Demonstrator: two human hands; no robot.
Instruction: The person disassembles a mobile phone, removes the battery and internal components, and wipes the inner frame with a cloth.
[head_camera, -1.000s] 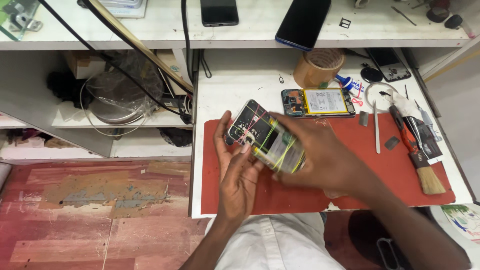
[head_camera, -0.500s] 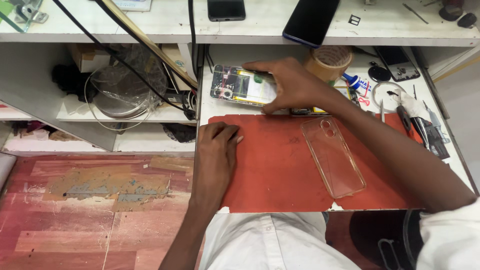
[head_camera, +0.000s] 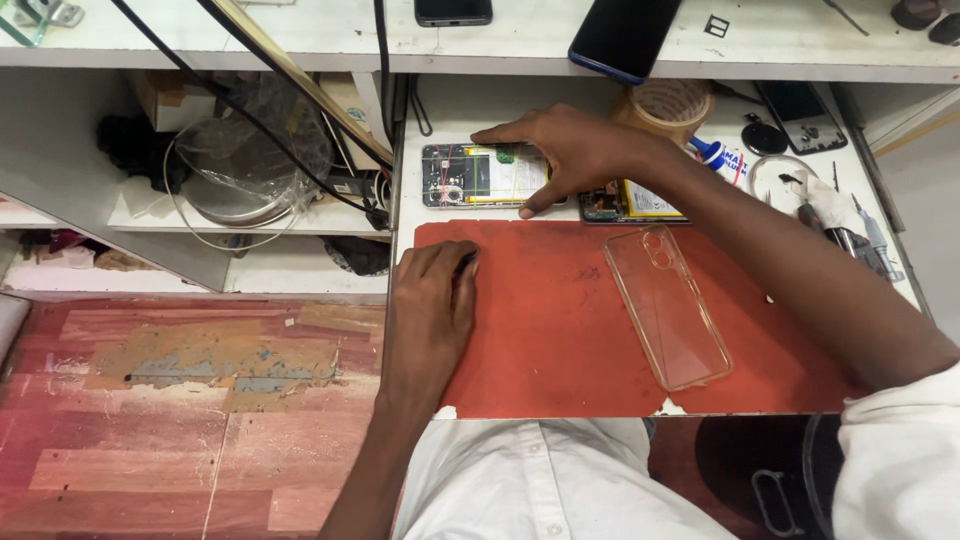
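My right hand (head_camera: 570, 150) reaches across to the far side of the white bench and grips an opened phone (head_camera: 470, 176) lying flat with its insides showing, thumb on its near edge and fingers on its far edge. My left hand (head_camera: 430, 305) rests palm down, fingers curled, on the left edge of the red work mat (head_camera: 560, 340), holding nothing. A clear phone case (head_camera: 668, 305) lies on the mat to the right. A second opened phone (head_camera: 635, 203) with a yellow-labelled battery lies just behind the mat, partly under my right wrist.
A tape roll (head_camera: 672, 105), a glue tube (head_camera: 718, 158), tools and a brush (head_camera: 850, 225) crowd the bench's right end. Two dark phones (head_camera: 622, 35) lie on the upper shelf. Cables (head_camera: 270, 120) hang over the shelves on the left, above a red wooden floor.
One second ago both hands held the opened phone with the clear case over the mat. The case now lies on the mat, the phone was carried to the far left of the bench, and the left hand rests on the mat.
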